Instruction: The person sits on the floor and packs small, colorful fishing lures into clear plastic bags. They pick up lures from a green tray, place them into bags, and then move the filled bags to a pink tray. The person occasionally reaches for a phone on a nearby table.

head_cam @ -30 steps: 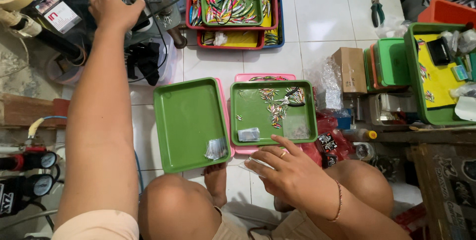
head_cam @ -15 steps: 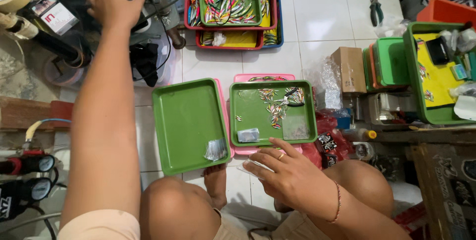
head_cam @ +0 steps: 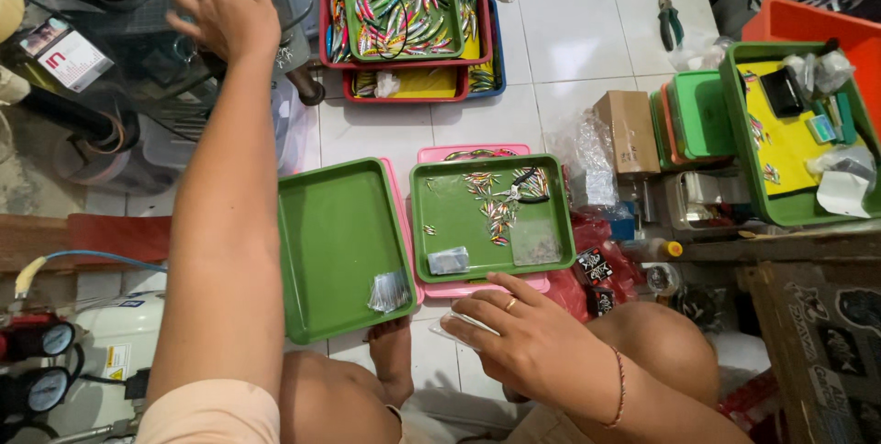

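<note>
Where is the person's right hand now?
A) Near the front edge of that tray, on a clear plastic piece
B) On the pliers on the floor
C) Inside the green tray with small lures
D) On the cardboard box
A: the right hand rests just below the green tray, fingers on a clear plastic piece.

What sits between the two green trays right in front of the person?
In the head view, only a pink tray's edge shows between the near-empty green tray and the lure-holding green tray.

A stack of red and blue trays point(head_cam: 477, 86) holding bright fishing lures lay on the white tiled floor. Right of it lay green-handled pliers point(head_cam: 669, 18), and below those stood a cardboard box point(head_cam: 627, 130).
</note>
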